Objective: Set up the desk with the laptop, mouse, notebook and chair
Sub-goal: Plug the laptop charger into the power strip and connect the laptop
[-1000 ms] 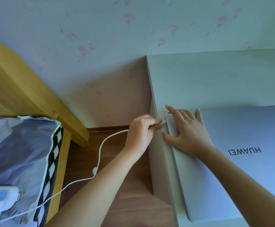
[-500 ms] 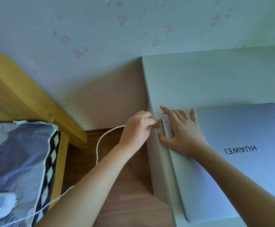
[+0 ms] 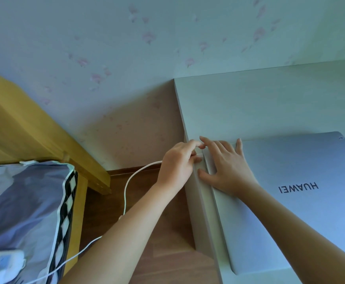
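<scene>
A closed silver laptop (image 3: 302, 218) lies on the white desk (image 3: 259, 103), its left edge close to the desk's left side. My right hand (image 3: 227, 169) presses flat on the lid's near-left corner, fingers spread. My left hand (image 3: 177, 162) pinches the plug end of a white charging cable (image 3: 126, 187) against the laptop's left edge, at the back corner. The plug tip itself is hidden by my fingers. Mouse, notebook and chair are out of sight.
The cable runs down across the wooden floor (image 3: 163, 242) to a white power strip (image 3: 1, 263) lying on a grey-blue quilt (image 3: 23, 203). A yellow wooden bed frame (image 3: 34, 128) stands at left. A wall with pink flower prints rises behind the desk.
My left hand has crept slightly right with the plug, closer to the laptop's edge. The right hand stays flat on the lid. The view has shifted a little.
</scene>
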### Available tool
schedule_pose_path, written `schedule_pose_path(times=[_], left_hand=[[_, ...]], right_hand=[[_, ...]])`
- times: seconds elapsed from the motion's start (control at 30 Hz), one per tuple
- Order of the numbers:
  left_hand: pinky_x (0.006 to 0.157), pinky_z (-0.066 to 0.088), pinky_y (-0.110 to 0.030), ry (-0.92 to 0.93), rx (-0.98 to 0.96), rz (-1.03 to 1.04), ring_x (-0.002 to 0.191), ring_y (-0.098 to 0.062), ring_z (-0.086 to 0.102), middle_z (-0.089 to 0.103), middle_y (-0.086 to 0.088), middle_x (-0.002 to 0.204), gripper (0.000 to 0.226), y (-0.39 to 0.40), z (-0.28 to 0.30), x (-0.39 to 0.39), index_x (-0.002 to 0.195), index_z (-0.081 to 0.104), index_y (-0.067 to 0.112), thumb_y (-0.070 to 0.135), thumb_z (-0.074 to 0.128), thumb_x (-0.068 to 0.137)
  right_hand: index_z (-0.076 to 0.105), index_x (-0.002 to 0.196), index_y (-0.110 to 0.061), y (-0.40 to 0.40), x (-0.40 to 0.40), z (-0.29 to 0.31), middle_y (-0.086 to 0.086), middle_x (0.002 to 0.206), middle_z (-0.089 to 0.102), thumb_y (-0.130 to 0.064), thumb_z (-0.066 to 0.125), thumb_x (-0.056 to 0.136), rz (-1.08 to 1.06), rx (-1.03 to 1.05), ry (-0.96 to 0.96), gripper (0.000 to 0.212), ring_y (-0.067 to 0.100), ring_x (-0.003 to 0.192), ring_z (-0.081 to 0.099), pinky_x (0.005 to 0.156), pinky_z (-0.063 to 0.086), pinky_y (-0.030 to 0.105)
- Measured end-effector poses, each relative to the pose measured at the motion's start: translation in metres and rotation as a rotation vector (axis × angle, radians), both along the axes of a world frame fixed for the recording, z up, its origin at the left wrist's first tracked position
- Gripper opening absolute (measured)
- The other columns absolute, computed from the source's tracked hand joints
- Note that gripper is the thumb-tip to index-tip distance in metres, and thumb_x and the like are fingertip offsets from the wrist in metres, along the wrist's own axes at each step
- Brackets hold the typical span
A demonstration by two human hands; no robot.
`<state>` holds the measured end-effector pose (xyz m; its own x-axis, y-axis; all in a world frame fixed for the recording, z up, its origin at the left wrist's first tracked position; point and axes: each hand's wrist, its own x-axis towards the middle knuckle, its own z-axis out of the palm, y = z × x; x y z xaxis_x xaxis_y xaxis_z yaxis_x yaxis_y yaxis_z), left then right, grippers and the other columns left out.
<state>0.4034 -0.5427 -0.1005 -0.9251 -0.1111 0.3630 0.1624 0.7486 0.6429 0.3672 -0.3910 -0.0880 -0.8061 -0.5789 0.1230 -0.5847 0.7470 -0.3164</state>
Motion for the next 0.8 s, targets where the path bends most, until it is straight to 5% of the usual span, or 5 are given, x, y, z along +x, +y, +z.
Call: schedule_pose_path(times=[0.2, 0.37, 0.53, 0.8], left_hand=[[0.059, 0.049, -0.030, 0.008, -0.228, -0.050, 0.075, -0.015, 0.062, 0.064, 0.005, 0.082, 0.024, 0.003, 0.004, -0.008, 0.107, 0.064, 0.020, 0.015, 0.067, 0.084], [0.084, 0.045, -0.034, 0.052, -0.364, -0.082, 0.101, -0.021, 0.064, 0.070, -0.001, 0.107, 0.027, 0.007, -0.004, -0.004, 0.115, 0.062, 0.014, 0.015, 0.060, 0.089], [0.109, 0.030, -0.044, 0.015, -0.530, -0.150, 0.134, -0.021, 0.042, 0.052, -0.006, 0.140, 0.046, 0.027, -0.005, 0.003, 0.131, 0.055, 0.012, 0.039, 0.036, 0.098], [0.117, 0.001, -0.043, -0.222, -0.531, -0.280, 0.147, -0.025, 0.002, 0.008, -0.009, 0.160, 0.076, 0.106, -0.004, 0.000, 0.151, 0.019, 0.016, 0.056, 0.003, 0.088]], right_hand=[[0.020, 0.146, -0.024, 0.005, -0.001, 0.000, -0.003, 0.136, 0.048, -0.051, 0.049, 0.078, -0.032, -0.032, -0.007, 0.078, 0.019, 0.134, 0.033, 0.114, 0.005, 0.057], [0.029, 0.144, -0.021, 0.014, 0.005, -0.004, 0.001, 0.145, 0.042, -0.051, 0.040, 0.086, -0.129, -0.064, 0.137, 0.066, 0.021, 0.138, 0.030, 0.115, 0.012, 0.054], [0.041, 0.139, -0.015, 0.041, 0.016, -0.008, 0.007, 0.142, 0.046, -0.043, 0.036, 0.087, -0.213, -0.026, 0.184, 0.059, 0.025, 0.133, 0.040, 0.112, 0.019, 0.056], [0.050, 0.131, -0.014, 0.116, 0.030, -0.004, 0.009, 0.141, 0.048, -0.042, 0.036, 0.086, -0.404, 0.080, 0.146, 0.055, 0.026, 0.131, 0.042, 0.111, 0.022, 0.056]])
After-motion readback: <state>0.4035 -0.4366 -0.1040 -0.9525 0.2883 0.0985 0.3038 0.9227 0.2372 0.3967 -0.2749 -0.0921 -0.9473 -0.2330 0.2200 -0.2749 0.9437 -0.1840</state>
